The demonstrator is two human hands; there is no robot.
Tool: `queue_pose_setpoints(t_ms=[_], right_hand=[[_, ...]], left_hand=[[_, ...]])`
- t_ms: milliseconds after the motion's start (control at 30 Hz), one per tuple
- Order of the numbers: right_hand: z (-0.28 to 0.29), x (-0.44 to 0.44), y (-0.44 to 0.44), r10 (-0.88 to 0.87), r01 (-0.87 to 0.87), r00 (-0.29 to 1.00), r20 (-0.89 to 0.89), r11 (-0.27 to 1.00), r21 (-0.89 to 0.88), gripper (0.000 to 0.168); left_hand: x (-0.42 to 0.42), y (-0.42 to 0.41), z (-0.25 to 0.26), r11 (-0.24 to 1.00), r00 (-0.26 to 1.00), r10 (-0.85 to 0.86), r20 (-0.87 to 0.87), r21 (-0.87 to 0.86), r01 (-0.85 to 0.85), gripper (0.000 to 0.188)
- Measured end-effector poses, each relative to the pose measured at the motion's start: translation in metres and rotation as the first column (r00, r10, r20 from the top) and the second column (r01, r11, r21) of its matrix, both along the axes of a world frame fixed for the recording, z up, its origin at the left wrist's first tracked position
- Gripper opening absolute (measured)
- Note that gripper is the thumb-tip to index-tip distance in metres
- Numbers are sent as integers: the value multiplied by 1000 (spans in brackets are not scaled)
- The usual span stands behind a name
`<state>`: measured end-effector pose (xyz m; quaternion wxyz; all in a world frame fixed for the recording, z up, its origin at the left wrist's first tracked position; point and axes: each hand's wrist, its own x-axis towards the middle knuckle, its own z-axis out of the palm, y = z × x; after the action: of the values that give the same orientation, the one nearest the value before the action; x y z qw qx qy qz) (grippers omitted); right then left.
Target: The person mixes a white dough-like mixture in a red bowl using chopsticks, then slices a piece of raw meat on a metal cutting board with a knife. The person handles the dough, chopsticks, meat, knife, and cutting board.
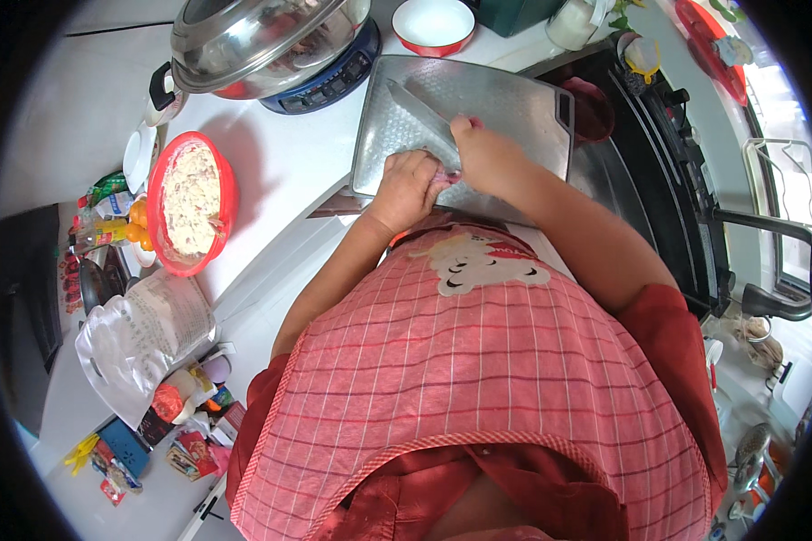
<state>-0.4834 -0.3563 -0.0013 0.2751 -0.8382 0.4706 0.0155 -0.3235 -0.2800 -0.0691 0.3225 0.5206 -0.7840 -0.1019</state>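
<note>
My right hand (490,159) grips a kitchen knife, its steel blade (419,110) pointing away and to the left over a metal cutting board (528,111). Close beside it, my left hand (406,186) pinches a small pinkish-purple piece of food (446,177), perhaps a shallot or garlic clove. Fingers cover most of that piece, so its exact kind is unclear. Both hands are over the near part of the board, and the handle of the knife is hidden in my right fist.
Left of the board stands a red bowl (227,203) of pale chopped mixture. A lidded steel pot (264,40) sits on a blue appliance (325,91). Behind the board is a red-and-white bowl (434,27). A black stove (643,176) borders the right side. A plastic bag (152,331) lies left.
</note>
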Motion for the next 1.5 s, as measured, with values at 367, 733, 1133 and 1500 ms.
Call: queue_pose_setpoints(t_ms=[367, 733, 1133, 1500], right_hand=[[8, -74, -17, -165, 174, 966, 198, 984, -31, 21], [41, -80, 9, -160, 160, 985, 64, 987, 11, 21], [48, -64, 49, -86, 86, 996, 4, 992, 93, 17], [27, -47, 39, -3, 2, 999, 49, 1000, 31, 15]], left_hand=[[9, -14, -5, 987, 980, 149, -133, 73, -140, 30], [-11, -15, 7, 987, 974, 115, -197, -90, -134, 21], [-9, -12, -18, 996, 981, 92, -170, 7, -92, 21], [-10, -15, -15, 995, 985, 100, -144, 30, -96, 24]])
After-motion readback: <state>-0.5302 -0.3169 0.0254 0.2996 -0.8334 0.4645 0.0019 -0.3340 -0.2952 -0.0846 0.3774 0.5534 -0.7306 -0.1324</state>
